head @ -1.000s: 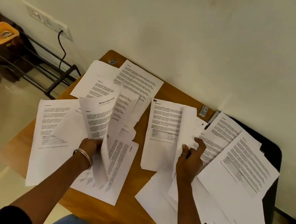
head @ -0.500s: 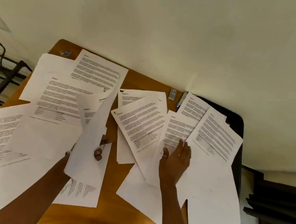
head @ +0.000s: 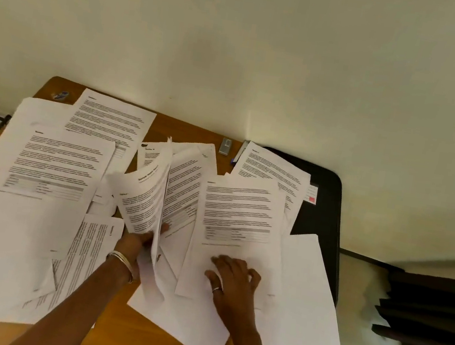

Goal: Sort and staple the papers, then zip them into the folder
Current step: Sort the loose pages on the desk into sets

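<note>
1. Since 0.5 s ago: the left hand [head: 137,243] has carried its sheaf of sheets [head: 148,190] rightward; it now stands over the middle pile. The right hand [head: 234,279] has gone from flat with straight fingers to curled fingertips, and a page with a table [head: 237,227] now lies on top in front of it.
2. Head view, only 1 camera. Left hand: fingers and thumb pinch the sheaf at its lower edge; the sheets stand nearly upright and fan open, printed side facing left. 2 bangles [head: 121,260] on that wrist.
3. Right hand: palm down on the page with the table, fingertips bent and pressing the paper. Cannot tell if it pinches an edge. Ring [head: 217,289] on 1 finger.
4. Loose papers [head: 52,169] cover most of the wooden tabletop [head: 119,336], overlapping, some printed side up, some blank.
5. Black folder [head: 321,216] lies flat at the right end of the tabletop, partly under pages, with a small label [head: 311,193] showing on it.
6. Stapler [head: 225,146], small and silver, sits at the far edge by the wall, just left of a pen [head: 240,152] half under a page.
7. Far left corner of the tabletop: small dark object [head: 61,95], too blurred to tell.
</note>
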Motion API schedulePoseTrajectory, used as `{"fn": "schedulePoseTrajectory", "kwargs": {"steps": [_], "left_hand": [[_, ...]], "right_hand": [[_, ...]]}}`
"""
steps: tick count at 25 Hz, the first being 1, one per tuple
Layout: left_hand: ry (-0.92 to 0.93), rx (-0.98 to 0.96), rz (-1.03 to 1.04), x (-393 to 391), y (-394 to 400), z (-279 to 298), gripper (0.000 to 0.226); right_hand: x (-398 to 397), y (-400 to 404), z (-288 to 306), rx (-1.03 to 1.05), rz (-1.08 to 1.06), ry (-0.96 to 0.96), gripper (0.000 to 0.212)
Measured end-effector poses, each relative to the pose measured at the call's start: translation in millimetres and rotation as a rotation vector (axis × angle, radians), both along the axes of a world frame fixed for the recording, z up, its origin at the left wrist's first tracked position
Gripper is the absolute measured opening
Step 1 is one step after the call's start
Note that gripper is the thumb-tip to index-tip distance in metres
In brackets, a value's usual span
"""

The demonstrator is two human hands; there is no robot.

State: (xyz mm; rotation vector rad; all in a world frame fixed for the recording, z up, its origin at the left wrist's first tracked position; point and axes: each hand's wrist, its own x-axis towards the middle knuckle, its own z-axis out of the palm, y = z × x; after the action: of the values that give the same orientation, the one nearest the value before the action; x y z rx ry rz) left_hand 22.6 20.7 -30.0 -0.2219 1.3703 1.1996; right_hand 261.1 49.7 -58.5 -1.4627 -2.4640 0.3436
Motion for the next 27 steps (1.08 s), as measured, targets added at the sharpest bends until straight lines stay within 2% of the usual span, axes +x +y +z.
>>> {"fn": "schedulePoseTrajectory", "kwargs": {"steps": [3,5,8,12,14,17,19,22,24,27], "left_hand": [[0.051,-0.044,0.023,0.9,-3.9,-17.4,0.037],[0.055,-0.064,0.109,0.2,-6.5,-27.2,0.037],[0.041,-0.089,0.205,7.0,-10.0,-26.4,0.036],[0.004,-0.095,0.249,5.5,-12.8,-28.6,0.036],[-0.024,-0.089,0.238,2.4,-12.4,-34.8,0.037],[-0.075,-0.053,0.266,-4.1,-16.9,-52.6,0.051],[-0.131,-0.036,0.286,2.7,-16.4,-34.9,0.058],[-0.139,0.024,0.363,6.3,-3.4,-21.1,0.017],[-0.124,0.076,0.414,5.5,14.1,-7.7,0.034],[-0.168,0.144,0.368,14.3,45.1,10.8,0.025]], "right_hand": [[12.1,33.7,2.8,-0.028,-0.217,0.054,0.047],[16.0,54.8,0.8,-0.114,-0.284,-0.036,0.061],[13.8,60.9,-9.7,-0.169,-0.118,-0.216,0.071],[4.7,43.0,-19.7,-0.166,0.045,-0.300,0.072],[1.2,34.1,-21.8,-0.172,0.033,-0.307,0.070],[-1.1,33.8,-22.4,-0.144,0.028,-0.267,0.067],[-1.9,38.8,-18.0,-0.074,0.010,-0.175,0.058],[-3.2,62.2,-7.1,-0.062,-0.222,0.067,0.054],[-1.0,82.9,-2.3,-0.136,-0.368,0.112,0.064],[-0.3,103.0,-9.0,-0.280,-0.306,-0.032,0.077]]}}
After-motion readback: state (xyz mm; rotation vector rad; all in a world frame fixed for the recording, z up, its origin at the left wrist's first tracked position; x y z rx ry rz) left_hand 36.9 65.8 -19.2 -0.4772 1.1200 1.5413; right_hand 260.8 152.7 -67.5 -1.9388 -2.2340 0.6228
